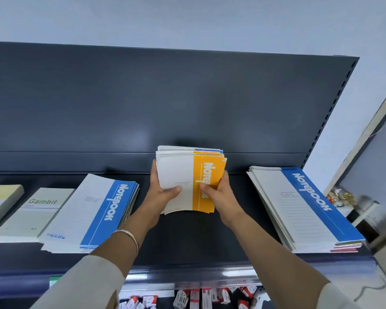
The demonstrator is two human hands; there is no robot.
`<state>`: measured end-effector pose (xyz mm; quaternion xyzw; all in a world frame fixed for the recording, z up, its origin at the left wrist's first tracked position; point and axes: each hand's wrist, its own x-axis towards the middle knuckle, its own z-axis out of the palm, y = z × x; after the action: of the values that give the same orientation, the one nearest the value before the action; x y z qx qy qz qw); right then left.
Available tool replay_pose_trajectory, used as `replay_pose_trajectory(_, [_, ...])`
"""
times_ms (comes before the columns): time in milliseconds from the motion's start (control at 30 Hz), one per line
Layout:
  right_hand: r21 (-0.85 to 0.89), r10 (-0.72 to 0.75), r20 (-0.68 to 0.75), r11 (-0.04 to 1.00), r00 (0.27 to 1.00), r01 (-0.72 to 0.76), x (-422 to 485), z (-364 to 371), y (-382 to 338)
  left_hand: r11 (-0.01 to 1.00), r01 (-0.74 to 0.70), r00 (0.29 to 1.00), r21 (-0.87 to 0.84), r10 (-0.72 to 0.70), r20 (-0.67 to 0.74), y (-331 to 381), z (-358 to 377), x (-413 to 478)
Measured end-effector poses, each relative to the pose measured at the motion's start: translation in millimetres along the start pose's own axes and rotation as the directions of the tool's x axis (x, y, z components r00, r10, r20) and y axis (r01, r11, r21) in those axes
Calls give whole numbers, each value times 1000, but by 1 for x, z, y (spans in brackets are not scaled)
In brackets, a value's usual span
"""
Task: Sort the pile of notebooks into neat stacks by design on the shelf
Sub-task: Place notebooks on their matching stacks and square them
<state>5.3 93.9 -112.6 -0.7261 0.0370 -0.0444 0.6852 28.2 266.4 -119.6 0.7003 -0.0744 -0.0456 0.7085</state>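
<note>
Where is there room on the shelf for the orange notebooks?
In the middle: bare shelf lies between the left blue-striped stack and the right blue-striped stack, below the orange-topped bundle that the left hand and right hand grip. The left end is crowded: Gambit stack and yellowish stack sit packed beside the blue one.

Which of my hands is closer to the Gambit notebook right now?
Left. The left hand grips the orange-topped bundle on the side facing the Gambit notebook; the right hand grips its far side.
</note>
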Motion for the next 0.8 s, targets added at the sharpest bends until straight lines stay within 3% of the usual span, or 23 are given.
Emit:
replay_pose_trajectory(133, [48,43,-9,998,999,-43,2,3,1,988,35,999,-148,-38,-20,0,3,2])
replay_pose_trajectory(233, [68,97,24,993,995,-99,3,3,4,986,88,996,-138,-87,16,-3,7,3])
replay_pose_trajectory(433, [-8,122,-8,993,993,-122,5,-1,8,988,138,990,71,-140,31,-5,2,4])
replay_pose_trajectory(567, [-129,117,-75,984,990,-126,11,7,3,961,175,984,216,-164,-68,5,-8,6])
replay_pose_trajectory(800, [-160,409,-110,892,906,-423,9,25,9,868,387,921,310,-379,-86,3,-27,-7])
